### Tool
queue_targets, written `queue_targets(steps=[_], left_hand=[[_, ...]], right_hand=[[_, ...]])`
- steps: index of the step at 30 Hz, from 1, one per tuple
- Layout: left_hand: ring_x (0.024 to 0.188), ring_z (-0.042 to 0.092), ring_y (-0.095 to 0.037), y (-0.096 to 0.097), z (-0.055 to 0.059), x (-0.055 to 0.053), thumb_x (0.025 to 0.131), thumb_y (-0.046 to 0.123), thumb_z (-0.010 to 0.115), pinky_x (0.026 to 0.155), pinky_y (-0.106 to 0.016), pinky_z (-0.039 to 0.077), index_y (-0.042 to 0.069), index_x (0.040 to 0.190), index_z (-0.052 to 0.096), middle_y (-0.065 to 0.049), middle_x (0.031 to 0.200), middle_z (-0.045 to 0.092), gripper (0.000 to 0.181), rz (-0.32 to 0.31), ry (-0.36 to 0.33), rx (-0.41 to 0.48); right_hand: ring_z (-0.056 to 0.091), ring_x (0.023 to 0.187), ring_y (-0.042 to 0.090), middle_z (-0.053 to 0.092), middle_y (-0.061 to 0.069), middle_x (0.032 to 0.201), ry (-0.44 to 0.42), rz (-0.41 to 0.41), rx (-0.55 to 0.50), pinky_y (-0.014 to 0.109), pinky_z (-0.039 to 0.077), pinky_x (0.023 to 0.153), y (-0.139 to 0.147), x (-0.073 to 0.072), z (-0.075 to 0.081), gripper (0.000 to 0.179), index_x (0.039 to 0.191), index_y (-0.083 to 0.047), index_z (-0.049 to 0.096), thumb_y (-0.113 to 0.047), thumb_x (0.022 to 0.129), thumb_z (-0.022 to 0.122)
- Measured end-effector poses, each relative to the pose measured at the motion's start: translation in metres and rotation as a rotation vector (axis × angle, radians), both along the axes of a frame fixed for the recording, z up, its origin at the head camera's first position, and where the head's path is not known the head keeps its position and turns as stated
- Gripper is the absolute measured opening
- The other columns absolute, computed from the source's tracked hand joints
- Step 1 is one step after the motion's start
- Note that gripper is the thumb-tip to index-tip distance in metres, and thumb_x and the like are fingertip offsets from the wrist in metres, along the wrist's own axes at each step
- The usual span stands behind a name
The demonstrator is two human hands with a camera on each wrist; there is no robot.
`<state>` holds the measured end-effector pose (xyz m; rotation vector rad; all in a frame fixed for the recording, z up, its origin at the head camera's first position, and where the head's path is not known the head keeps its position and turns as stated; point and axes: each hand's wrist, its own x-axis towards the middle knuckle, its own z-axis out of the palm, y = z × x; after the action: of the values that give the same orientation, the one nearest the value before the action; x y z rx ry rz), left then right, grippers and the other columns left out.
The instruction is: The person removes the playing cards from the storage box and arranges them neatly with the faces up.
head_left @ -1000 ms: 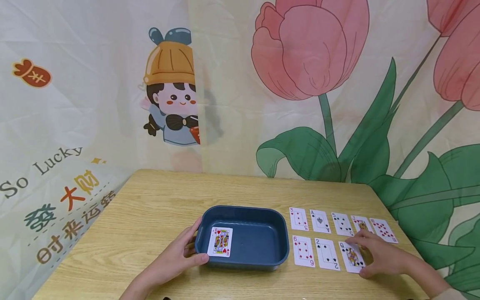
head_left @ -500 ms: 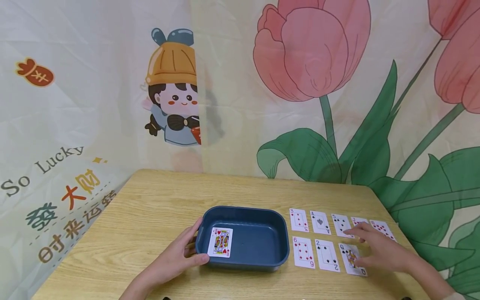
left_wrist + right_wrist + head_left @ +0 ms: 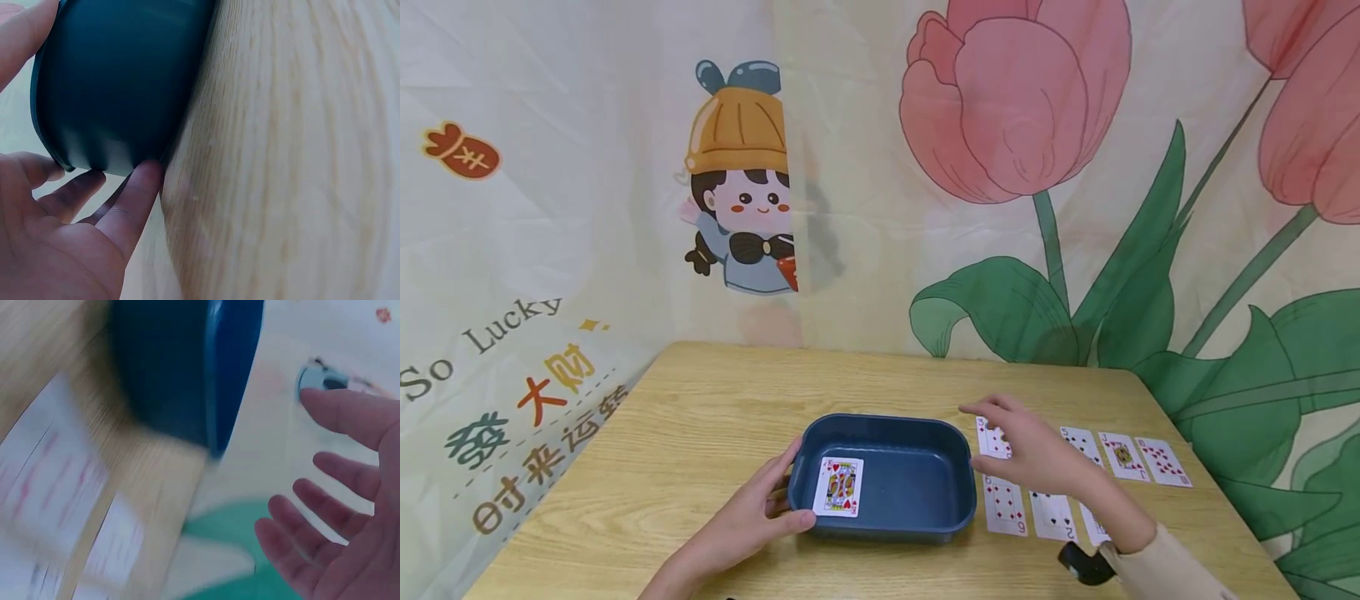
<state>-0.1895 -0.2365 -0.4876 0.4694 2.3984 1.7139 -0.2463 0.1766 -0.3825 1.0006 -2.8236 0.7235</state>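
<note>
My left hand (image 3: 741,521) holds the left end of a dark blue plastic tray (image 3: 880,537), thumb on its near corner. In the left wrist view, fingers (image 3: 140,187) press against the end wall. A king of hearts card (image 3: 838,487) lies face up in the tray. My right hand (image 3: 1033,450) hovers beside the tray's right rim, its fingers spread and holding nothing. Under it lie playing cards: a three of diamonds (image 3: 991,437) and a six of diamonds (image 3: 1004,508), both partly covered. The right wrist view is blurred; the tray's wall (image 3: 169,369) shows past the hand.
A two of spades (image 3: 1052,518) and a queen (image 3: 1093,529) sit in the front row, partly behind the arm. Behind them are a five of spades (image 3: 1078,437), a jack (image 3: 1123,456) and a red card (image 3: 1163,462). A printed cloth (image 3: 850,167) hangs behind the wooden table (image 3: 715,383).
My right hand has left the queen card and moved left, over the cards to the tray's right side. The left hand and the tray have stayed in place.
</note>
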Motion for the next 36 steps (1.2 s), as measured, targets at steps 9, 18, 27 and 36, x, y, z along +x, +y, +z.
queue_targets(steps=[9,18,27,36], left_hand=[[0.142,0.050,-0.039,-0.001,0.001,-0.002,0.097,0.022,0.081,0.105,-0.023,0.052,0.021,0.172,0.016,-0.020,0.171,0.024,0.100,0.015,-0.025,-0.023],[0.145,0.048,-0.043,-0.001,0.004,-0.001,0.100,0.021,0.078,0.107,-0.030,0.053,0.019,0.172,0.016,-0.023,0.173,0.021,0.095,-0.014,-0.005,-0.027],[0.144,0.049,-0.042,-0.002,0.002,0.000,0.099,0.019,0.078,0.107,-0.027,0.052,0.018,0.172,0.015,-0.024,0.172,0.021,0.096,-0.019,-0.007,-0.006],[0.143,0.049,-0.042,-0.001,0.001,-0.002,0.100,0.018,0.077,0.106,-0.027,0.053,0.018,0.172,0.015,-0.024,0.172,0.020,0.095,-0.028,-0.005,0.000]], right_hand=[[0.063,0.120,0.027,0.057,0.010,0.140,-0.147,0.085,-0.026,0.043,0.058,0.099,-0.103,-0.010,-0.019,0.067,0.153,-0.011,0.057,-0.026,0.094,0.084],[0.059,0.115,0.017,0.059,0.007,0.135,-0.190,0.078,0.040,0.031,0.056,0.097,-0.154,-0.012,-0.060,0.072,0.148,-0.010,0.062,-0.033,0.087,0.091],[0.047,0.105,0.013,0.057,0.002,0.135,-0.133,0.041,0.158,0.027,0.048,0.086,-0.164,-0.012,-0.076,0.084,0.149,-0.014,0.062,-0.048,0.079,0.095],[0.045,0.108,0.015,0.055,0.002,0.137,-0.134,0.027,0.171,0.030,0.048,0.089,-0.164,-0.012,-0.078,0.083,0.146,-0.014,0.065,-0.050,0.078,0.095]])
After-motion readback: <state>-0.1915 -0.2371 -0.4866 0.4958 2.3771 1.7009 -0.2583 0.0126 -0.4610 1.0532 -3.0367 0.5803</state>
